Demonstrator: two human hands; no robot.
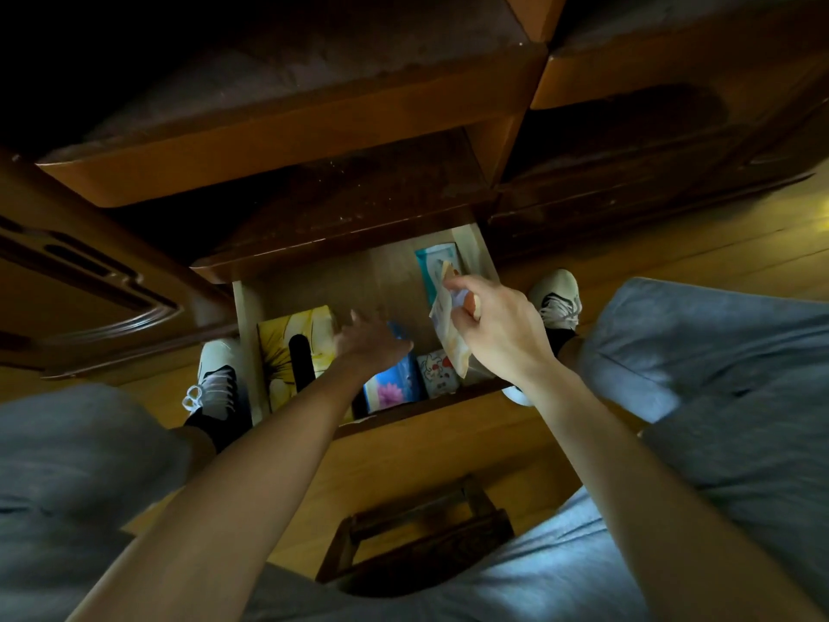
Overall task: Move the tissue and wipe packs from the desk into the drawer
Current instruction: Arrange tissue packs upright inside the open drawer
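Note:
An open wooden drawer [244, 307] lies below me. Inside sit a yellow tissue box [278, 347] at the left, a blue pack with a pink flower [392, 388], a small white cartoon pack [438, 377] and a teal wipe pack [433, 262] at the far right. My right hand [498, 325] holds a cream and orange pack [448, 325] over the drawer's right side. My left hand [370, 343] reaches over the blue pack, fingers spread; whether it touches the pack is unclear.
The desk's underside and top edge [287, 141] hang over the drawer's far end. My knees in grey trousers and my shoes [215, 379] flank the drawer. A dark wooden stool [417, 531] stands on the wooden floor between my legs.

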